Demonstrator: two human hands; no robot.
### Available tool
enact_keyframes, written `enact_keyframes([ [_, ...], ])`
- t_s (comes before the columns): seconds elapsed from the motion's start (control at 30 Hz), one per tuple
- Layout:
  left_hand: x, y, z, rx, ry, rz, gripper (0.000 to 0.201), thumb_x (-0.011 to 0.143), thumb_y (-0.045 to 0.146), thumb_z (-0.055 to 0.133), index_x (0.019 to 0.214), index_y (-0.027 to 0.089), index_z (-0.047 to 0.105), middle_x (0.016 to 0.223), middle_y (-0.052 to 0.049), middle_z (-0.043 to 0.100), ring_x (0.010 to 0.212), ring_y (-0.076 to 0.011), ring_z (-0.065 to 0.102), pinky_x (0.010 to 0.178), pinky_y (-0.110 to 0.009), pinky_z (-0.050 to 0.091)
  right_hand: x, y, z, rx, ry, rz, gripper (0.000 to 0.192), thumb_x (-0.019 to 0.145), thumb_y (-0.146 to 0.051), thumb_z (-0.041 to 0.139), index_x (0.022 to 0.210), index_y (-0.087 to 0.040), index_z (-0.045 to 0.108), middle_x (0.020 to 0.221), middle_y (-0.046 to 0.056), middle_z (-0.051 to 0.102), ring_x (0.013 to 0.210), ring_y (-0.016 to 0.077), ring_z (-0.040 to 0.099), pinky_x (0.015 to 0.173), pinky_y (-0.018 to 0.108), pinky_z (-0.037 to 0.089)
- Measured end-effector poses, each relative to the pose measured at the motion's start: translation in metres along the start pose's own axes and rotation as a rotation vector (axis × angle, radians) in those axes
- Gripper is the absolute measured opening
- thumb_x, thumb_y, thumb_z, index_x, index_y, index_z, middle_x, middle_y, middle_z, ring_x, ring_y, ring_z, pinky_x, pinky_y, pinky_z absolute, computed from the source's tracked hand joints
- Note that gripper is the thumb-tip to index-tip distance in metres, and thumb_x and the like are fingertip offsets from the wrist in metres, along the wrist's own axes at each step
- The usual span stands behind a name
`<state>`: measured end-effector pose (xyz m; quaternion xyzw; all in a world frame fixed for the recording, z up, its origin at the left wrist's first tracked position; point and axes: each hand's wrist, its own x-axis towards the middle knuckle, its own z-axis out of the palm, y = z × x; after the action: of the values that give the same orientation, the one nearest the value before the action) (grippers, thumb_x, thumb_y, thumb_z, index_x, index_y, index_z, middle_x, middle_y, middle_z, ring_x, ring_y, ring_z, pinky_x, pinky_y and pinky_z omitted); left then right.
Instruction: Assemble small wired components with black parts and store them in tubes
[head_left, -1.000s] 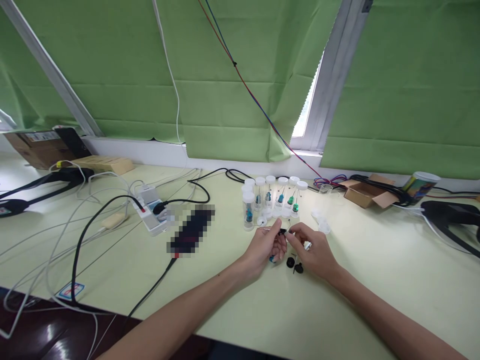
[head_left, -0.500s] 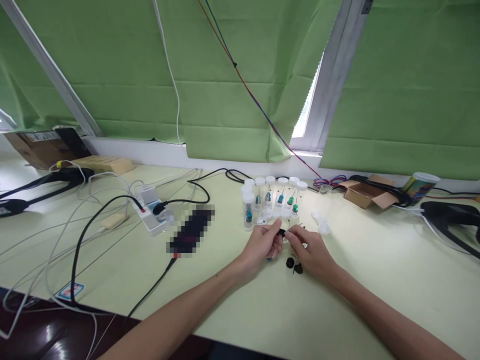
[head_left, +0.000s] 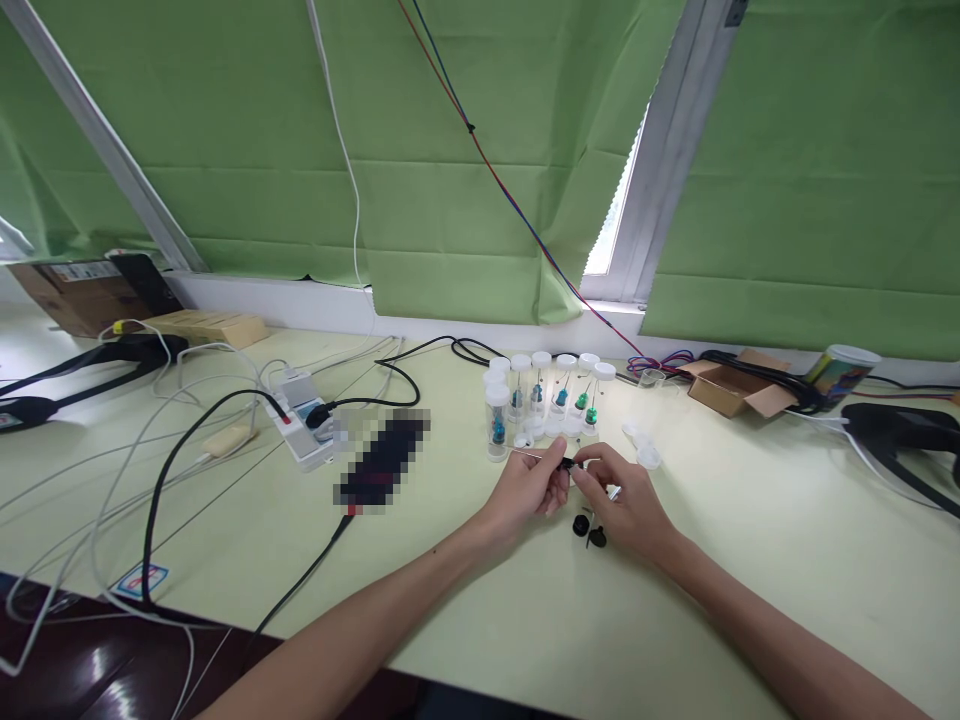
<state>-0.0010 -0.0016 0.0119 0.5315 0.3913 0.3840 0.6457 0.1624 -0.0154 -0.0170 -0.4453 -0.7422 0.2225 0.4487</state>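
Between my hands is a small black part (head_left: 568,464), its exact kind too small to make out. My left hand (head_left: 531,485) pinches its left side with thumb and fingers, and a thin metal rod sticks out leftward past the thumb. Fingertips of my right hand (head_left: 619,500) close on its right end. Just below the hands lie a round black piece (head_left: 580,525) and a second black piece (head_left: 597,537) with thin rods beside them. Behind my hands stand several clear tubes (head_left: 496,425) with white caps, holding blue and green needle-tipped pieces.
Loose clear caps (head_left: 646,456) lie right of the tubes. A power strip (head_left: 304,440) and a blurred dark phone-like device (head_left: 384,460) are to the left among cables. An open cardboard box (head_left: 739,385) and a can (head_left: 840,372) stand back right.
My right fingers have shifted slightly on the black part, and a shiny bit now shows beside that hand. The blue bit under my left hand is out of sight.
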Motion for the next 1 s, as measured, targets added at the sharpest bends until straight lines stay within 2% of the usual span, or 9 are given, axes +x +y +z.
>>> enact_keyframes([
  [0.4,-0.0005,0.0014,-0.0005,-0.004,0.010,0.009,0.058,0.081,0.066,0.053,0.053,0.015,0.050,0.047,0.001,0.047,0.041,-0.0065,0.038,0.044,-0.023,0.023,-0.0026,0.0009,-0.0003,-0.030,-0.014,-0.075,0.014,0.094,-0.033,0.050,0.098,-0.020,0.050,0.054,-0.009,0.040,0.049,0.0107,0.037,0.050,0.024,0.032],
  [0.6,0.0009,0.0018,-0.0007,0.016,0.023,-0.009,0.060,0.081,0.067,0.052,0.051,0.015,0.050,0.046,0.001,0.047,0.041,-0.0069,0.038,0.044,-0.024,0.023,-0.0007,0.0016,0.0001,-0.057,-0.006,-0.077,0.015,0.094,-0.034,0.049,0.093,-0.019,0.053,0.054,-0.008,0.040,0.049,0.0105,0.036,0.050,0.024,0.031],
  [0.73,0.0012,-0.0001,-0.0008,0.037,0.009,0.004,0.060,0.080,0.068,0.052,0.051,0.015,0.051,0.047,0.000,0.049,0.042,-0.0073,0.039,0.044,-0.024,0.024,0.0005,0.0012,-0.0005,-0.059,-0.018,-0.063,0.022,0.096,-0.034,0.045,0.081,-0.020,0.052,0.054,-0.007,0.041,0.049,0.0104,0.035,0.050,0.024,0.031],
  [0.83,0.0011,-0.0008,-0.0006,0.043,-0.003,0.011,0.060,0.079,0.069,0.052,0.052,0.015,0.052,0.048,0.000,0.049,0.042,-0.0075,0.039,0.044,-0.024,0.024,0.0007,0.0002,-0.0010,-0.071,-0.032,-0.053,0.034,0.098,-0.035,0.040,0.068,-0.021,0.044,0.053,-0.006,0.040,0.049,0.0104,0.035,0.050,0.024,0.031],
  [1.0,0.0006,-0.0002,0.0001,0.049,0.006,-0.002,0.060,0.078,0.070,0.053,0.053,0.015,0.053,0.049,0.000,0.049,0.042,-0.0074,0.039,0.044,-0.024,0.023,0.0014,-0.0006,-0.0009,-0.094,-0.018,-0.056,0.042,0.099,-0.037,0.036,0.061,-0.021,0.036,0.050,-0.005,0.039,0.047,0.0103,0.034,0.050,0.024,0.032],
])
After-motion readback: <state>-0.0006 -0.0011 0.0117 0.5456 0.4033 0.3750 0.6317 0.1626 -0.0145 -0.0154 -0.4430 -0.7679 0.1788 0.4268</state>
